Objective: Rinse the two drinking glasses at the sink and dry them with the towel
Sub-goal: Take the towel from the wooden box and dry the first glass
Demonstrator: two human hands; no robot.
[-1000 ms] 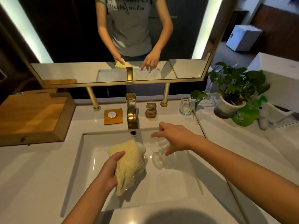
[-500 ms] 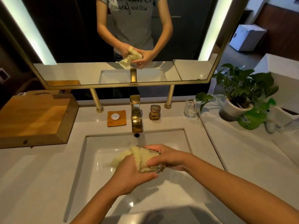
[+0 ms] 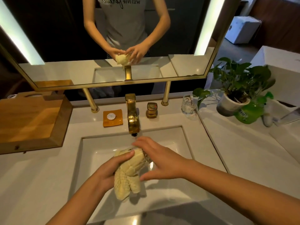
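Left hand (image 3: 108, 172) closed round the yellow towel (image 3: 128, 174), thumb on top, bunching the cloth against the glass (image 3: 148, 158); loose tail of towel hangs down toward the basin. Right hand (image 3: 159, 161) cupped over the far side of the same bundle, fingers spread and curled, thumb low; it grips the glass, of which only a sliver of clear rim shows between cloth and palm. All of this held in the air over the sink (image 3: 183, 143), just in front of the gold faucet (image 3: 133, 117).

Second glass (image 3: 188, 105) stands upright on the counter, back right, beside the potted plant (image 3: 235, 93), well apart from the hands. Cannot tell whether it is wet or dry.

Handling, as judged: the glass looks thin-walled, light, rigid, breakable, likely slick if wet. Best held round the body with the whole palm, not pinched at the rim; the hard basin below would be unforgiving of a slip. Towel soft, nubby, compliant; gives good friction and padding, can be pushed inside to reach the bottom. Turn the glass against the cloth rather than squeezing
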